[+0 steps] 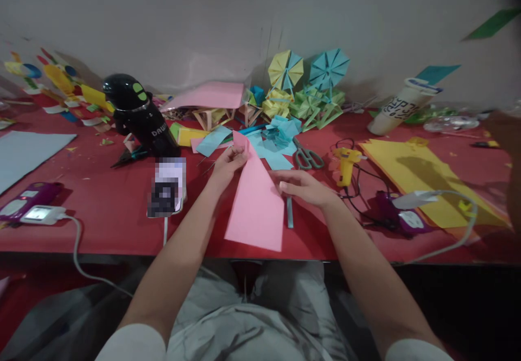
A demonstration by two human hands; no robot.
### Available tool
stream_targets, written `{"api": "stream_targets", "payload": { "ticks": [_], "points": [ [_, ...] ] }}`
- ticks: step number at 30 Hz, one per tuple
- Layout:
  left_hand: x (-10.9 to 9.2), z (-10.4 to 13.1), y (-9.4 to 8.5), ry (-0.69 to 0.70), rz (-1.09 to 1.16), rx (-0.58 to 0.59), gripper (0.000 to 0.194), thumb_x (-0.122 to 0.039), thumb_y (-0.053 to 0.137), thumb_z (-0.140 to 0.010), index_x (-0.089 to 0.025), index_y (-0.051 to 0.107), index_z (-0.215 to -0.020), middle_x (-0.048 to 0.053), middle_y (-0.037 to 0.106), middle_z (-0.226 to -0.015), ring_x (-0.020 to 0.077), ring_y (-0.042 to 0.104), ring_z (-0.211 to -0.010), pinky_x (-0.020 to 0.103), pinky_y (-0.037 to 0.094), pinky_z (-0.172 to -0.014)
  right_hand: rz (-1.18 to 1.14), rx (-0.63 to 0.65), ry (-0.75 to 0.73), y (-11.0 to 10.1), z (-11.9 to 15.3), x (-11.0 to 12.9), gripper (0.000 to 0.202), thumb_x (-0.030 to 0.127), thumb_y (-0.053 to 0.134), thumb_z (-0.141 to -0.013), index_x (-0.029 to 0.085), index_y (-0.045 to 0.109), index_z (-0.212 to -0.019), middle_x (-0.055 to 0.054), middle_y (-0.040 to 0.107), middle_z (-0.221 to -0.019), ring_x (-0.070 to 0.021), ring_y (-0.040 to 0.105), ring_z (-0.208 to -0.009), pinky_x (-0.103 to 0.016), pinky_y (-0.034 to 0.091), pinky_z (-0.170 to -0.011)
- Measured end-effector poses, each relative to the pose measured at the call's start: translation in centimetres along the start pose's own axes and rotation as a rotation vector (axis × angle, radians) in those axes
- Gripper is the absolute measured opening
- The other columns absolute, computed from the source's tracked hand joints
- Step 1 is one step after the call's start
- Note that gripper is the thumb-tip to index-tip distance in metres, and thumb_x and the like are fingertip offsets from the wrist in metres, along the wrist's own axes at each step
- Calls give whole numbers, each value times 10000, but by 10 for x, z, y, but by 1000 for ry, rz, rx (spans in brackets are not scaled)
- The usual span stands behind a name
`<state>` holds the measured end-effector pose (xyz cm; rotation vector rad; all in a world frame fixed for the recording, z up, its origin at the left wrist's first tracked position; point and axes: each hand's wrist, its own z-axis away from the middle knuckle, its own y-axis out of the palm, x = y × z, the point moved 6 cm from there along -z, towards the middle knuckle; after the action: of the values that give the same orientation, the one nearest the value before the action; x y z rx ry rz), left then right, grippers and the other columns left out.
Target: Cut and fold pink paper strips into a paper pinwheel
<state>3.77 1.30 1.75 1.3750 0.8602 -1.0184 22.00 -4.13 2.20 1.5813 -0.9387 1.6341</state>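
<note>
Your left hand (231, 161) pinches the far end of the pink sheet (258, 201) between thumb and fingers. Your right hand (303, 186) is at the sheet's right edge, fingers together and slightly curled (whether they grip the paper, you cannot tell from here). The sheet lies at the near middle of the red table (195, 230), widening towards you. Just right of it is a narrow blue strip (290, 213); beyond your right hand lie the grey-handled scissors (308, 158), with the yellow glue gun (347, 166) farther right.
</note>
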Motion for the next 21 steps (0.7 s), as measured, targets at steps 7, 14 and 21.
{"api": "stream_targets", "payload": {
  "ticks": [7, 14, 21],
  "points": [
    [-4, 21, 23, -45, -89, 172, 375, -417, 849, -607, -181, 600, -760, -50, 548, -660, 92, 518, -606, 225, 416, -593, -134, 167, 21, 21, -4, -10, 681, 650, 680, -786, 173, 618, -1268, -94, 743, -958, -154, 664, -709, -270, 521, -637],
    [3, 45, 39, -59, -132, 255, 288, -313, 824, -615, -170, 661, -804, -9, 631, -754, 114, 575, -683, 256, 458, -689, -261, -18, 130, 18, -10, -26, 591, 714, 669, -744, 204, 692, -1041, -93, 750, -908, -203, 692, -723, -312, 567, -640],
    [-7, 39, 9, -89, -195, 47, 298, -217, 711, -601, -181, 600, -876, -39, 569, -675, 111, 534, -611, 248, 411, -614, -213, -205, 150, 0, -10, -19, 381, 363, 811, -678, 194, 685, -996, -45, 754, -893, -193, 703, -748, -315, 570, -698]
  ]
}}
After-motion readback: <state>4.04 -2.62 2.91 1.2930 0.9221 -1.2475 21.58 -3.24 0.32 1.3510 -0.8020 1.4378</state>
